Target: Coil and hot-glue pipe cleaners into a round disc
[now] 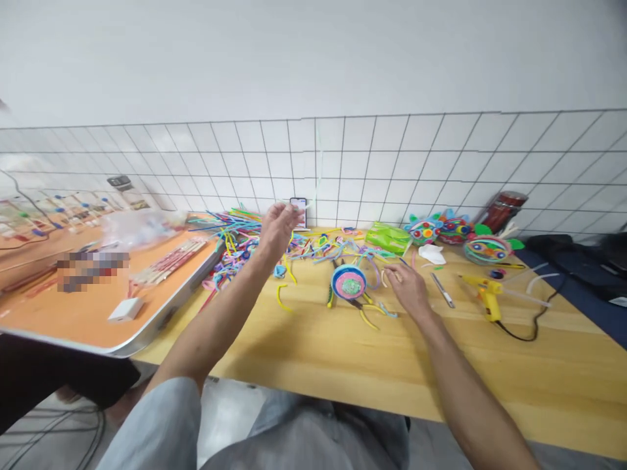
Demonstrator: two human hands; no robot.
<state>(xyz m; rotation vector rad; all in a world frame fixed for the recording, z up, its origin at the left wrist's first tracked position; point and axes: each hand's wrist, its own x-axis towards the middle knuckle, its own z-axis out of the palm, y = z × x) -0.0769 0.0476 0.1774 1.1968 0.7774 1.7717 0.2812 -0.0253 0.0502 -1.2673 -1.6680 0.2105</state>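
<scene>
Left hand (279,228) pinches pale-green pipe cleaner (320,168), raised toward back edge of worktop (294,356); likely light, bendable, best gripped near end. Right hand (405,285) beside blue-rimmed disc (349,282) mid-worktop, grasp unclear; disc probably stiffer, safest by rim.

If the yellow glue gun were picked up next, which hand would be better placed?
Probably the right hand: it is low over the table and nearer the glue gun. The left hand is farther off, raised with a pale strip. Whether the right hand holds anything is unclear.
</scene>
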